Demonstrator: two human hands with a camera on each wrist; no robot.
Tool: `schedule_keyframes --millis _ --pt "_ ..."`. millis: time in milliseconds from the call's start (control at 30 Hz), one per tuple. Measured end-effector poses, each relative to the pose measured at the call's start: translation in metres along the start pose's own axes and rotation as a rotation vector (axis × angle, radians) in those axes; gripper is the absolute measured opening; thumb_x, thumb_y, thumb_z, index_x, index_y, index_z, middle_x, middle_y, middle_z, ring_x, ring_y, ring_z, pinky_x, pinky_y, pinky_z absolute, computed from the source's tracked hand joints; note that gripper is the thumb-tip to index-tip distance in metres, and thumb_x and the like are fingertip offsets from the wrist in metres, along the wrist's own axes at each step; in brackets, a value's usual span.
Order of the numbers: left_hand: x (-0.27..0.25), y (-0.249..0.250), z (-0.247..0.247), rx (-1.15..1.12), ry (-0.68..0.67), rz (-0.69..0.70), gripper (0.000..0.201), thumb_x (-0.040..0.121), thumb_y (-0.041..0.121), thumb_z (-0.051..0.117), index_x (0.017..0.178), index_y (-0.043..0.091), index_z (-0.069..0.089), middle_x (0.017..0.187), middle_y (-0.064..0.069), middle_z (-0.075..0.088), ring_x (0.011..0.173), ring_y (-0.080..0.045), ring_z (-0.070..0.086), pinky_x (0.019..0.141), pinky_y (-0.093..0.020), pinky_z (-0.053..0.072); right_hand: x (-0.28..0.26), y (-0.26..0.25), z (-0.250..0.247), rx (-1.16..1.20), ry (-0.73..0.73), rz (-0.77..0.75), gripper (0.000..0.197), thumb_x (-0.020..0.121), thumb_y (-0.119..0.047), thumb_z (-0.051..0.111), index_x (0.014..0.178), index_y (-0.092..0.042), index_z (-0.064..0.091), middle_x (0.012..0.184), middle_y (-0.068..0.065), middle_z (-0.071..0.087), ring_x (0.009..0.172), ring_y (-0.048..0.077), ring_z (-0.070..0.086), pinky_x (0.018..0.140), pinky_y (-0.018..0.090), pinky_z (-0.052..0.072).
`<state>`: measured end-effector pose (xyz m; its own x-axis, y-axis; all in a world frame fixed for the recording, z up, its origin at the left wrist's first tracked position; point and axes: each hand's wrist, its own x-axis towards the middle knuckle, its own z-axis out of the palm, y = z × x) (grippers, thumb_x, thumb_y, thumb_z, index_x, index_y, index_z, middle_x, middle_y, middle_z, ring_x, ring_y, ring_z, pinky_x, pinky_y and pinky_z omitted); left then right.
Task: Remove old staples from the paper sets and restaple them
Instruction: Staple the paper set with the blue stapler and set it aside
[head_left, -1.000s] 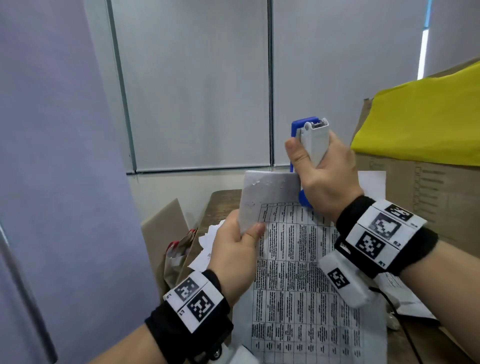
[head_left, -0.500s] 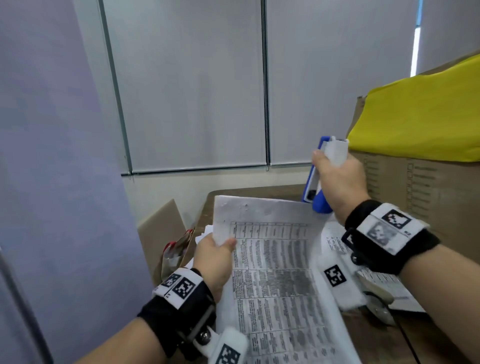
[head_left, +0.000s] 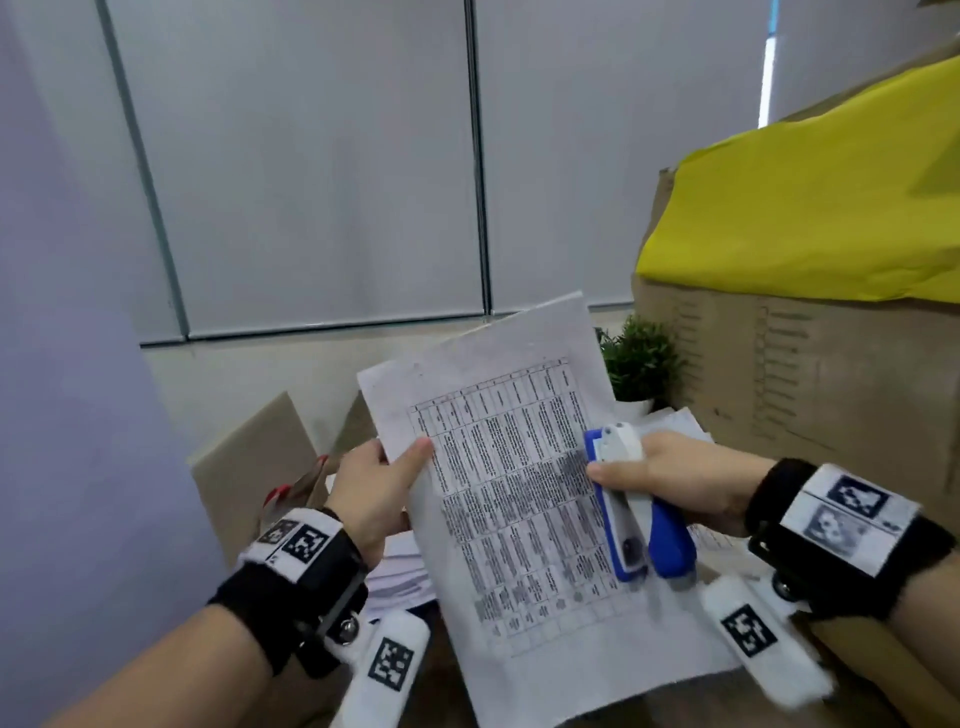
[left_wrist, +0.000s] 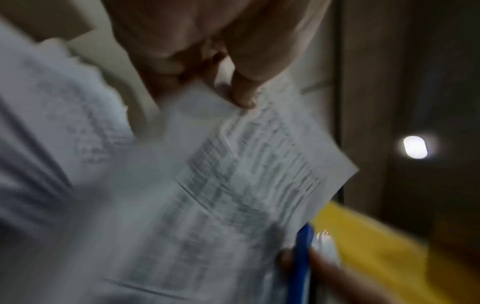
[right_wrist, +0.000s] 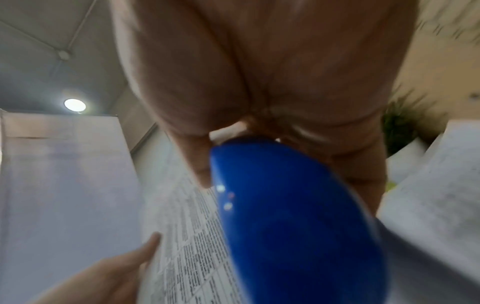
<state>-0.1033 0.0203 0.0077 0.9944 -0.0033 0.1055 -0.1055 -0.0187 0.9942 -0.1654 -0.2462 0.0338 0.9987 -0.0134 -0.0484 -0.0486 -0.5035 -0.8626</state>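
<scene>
Both hands loaded: left hand (head_left: 371, 486) pinches paper set (head_left: 519, 499) mid-frame, right hand (head_left: 675, 480) grips stapler (head_left: 631, 512); sheets risk shifting, misaligning staple.

Black wristbands (head_left: 291, 597) w/ white coded tags, bare forearms.

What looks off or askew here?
Little stands out. The printed white paper set is held tilted, pinched by the left hand; the right hand grips the blue-and-white stapler against its right edge.
</scene>
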Motion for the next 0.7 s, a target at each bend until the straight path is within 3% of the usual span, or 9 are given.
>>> schedule_keyframes --millis 67,133,233,300,433,467,533,567,700 --pt "0.01 -0.007 0.008 0.213 -0.022 0.073 0.018 0.094 0.022 0.065 0.104 0.008 0.058 0.092 -0.009 0.061 0.065 -0.021 0.058 0.055 -0.033 0.052 0.021 0.013 -0.024 -0.147 0.195 0.051 0.032 0.088 -0.034 0.067 0.091 -0.003 0.063 0.087 0.016 0.069 0.082 0.032 0.067 0.074 0.037 0.053" --pt "0.023 -0.021 0.011 0.518 -0.057 0.153 0.015 0.089 0.023 0.069 0.095 0.013 0.059 0.089 -0.002 0.061 0.066 -0.018 0.057 0.055 -0.03 0.05 0.042 0.027 -0.05 -0.182 0.364 0.11 0.033 0.087 -0.033 0.068 0.083 -0.001 0.06 0.078 0.015 0.063 0.071 0.031 0.06 0.065 0.035 0.047" --pt "0.047 -0.043 0.01 0.943 -0.186 0.151 0.012 0.086 0.03 0.071 0.088 0.023 0.063 0.102 0.006 0.066 0.093 -0.015 0.062 0.085 -0.029 0.05 0.07 0.046 -0.076 -0.241 0.462 0.201 0.032 0.089 -0.029 0.067 0.076 -0.002 0.056 0.069 0.013 0.054 0.063 0.027 0.051 0.06 0.031 0.04" --pt "0.059 -0.055 0.007 1.121 -0.259 0.101 0.019 0.085 0.038 0.071 0.101 0.029 0.063 0.117 0.008 0.061 0.107 -0.014 0.059 0.094 -0.027 0.045 0.083 0.053 -0.08 -0.44 0.461 0.272 0.034 0.09 -0.032 0.065 0.081 -0.001 0.056 0.069 0.01 0.052 0.061 0.023 0.049 0.049 0.028 0.034" --pt "0.077 -0.073 0.008 1.354 -0.403 0.063 0.047 0.085 0.044 0.069 0.128 0.031 0.055 0.139 0.007 0.048 0.125 -0.016 0.049 0.105 -0.03 0.038 0.093 0.054 -0.071 -0.845 0.332 0.312 0.039 0.094 -0.037 0.056 0.07 -0.007 0.048 0.072 0.006 0.051 0.072 0.023 0.047 0.053 0.028 0.03" --pt "0.079 -0.076 0.008 1.392 -0.443 0.055 0.049 0.086 0.044 0.069 0.13 0.031 0.053 0.141 0.008 0.046 0.127 -0.016 0.048 0.106 -0.03 0.038 0.093 0.053 -0.068 -0.895 0.273 0.288 0.039 0.095 -0.04 0.054 0.074 -0.007 0.05 0.078 0.007 0.055 0.073 0.022 0.049 0.057 0.026 0.033" --pt "0.082 -0.079 0.01 1.446 -0.501 0.036 0.045 0.086 0.045 0.067 0.128 0.033 0.056 0.14 0.008 0.049 0.125 -0.015 0.049 0.103 -0.03 0.039 0.092 0.052 -0.06 -0.86 0.142 0.24 0.041 0.092 -0.047 0.056 0.099 -0.007 0.059 0.107 0.01 0.063 0.092 0.023 0.058 0.072 0.027 0.042" --pt "0.083 -0.079 0.011 1.461 -0.522 0.03 0.042 0.087 0.045 0.066 0.127 0.033 0.058 0.138 0.008 0.051 0.123 -0.015 0.051 0.101 -0.029 0.041 0.088 0.051 -0.055 -0.831 0.067 0.221 0.044 0.09 -0.05 0.057 0.105 -0.009 0.059 0.113 0.008 0.063 0.099 0.024 0.059 0.079 0.028 0.044" --pt "0.083 -0.08 0.013 1.467 -0.548 0.032 0.04 0.089 0.042 0.064 0.128 0.031 0.06 0.137 0.007 0.053 0.123 -0.015 0.052 0.099 -0.027 0.041 0.076 0.053 -0.033 -0.899 -0.229 0.22 0.034 0.084 -0.05 0.064 0.097 -0.019 0.064 0.1 0.0 0.067 0.094 0.02 0.063 0.085 0.033 0.049"
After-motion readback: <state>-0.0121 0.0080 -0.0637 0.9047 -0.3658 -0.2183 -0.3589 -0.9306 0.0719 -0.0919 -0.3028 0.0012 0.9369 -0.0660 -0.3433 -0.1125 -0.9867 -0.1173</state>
